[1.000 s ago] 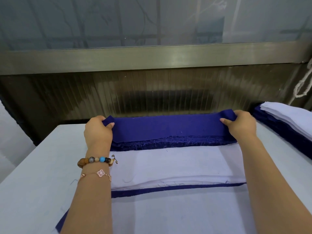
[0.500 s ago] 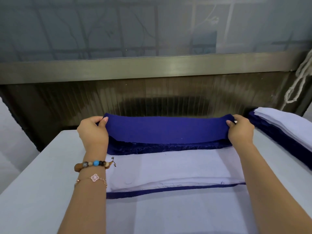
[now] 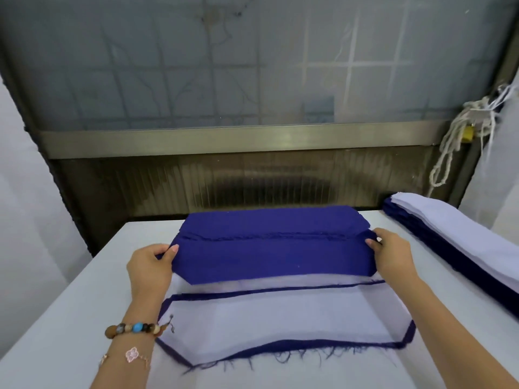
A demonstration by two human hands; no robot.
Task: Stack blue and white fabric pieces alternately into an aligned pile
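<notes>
Across the white table (image 3: 70, 318), the left hand (image 3: 150, 269) and right hand (image 3: 393, 256) each pinch an end of a blue piece (image 3: 269, 259), now pulled off the far blue stack (image 3: 269, 220) toward the near pile (image 3: 280, 318), whose white top layer makes blue the right next colour.

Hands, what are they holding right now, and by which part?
One blue fabric piece, stretched between them: the left hand pinches its left end, the right hand its right end.
</notes>
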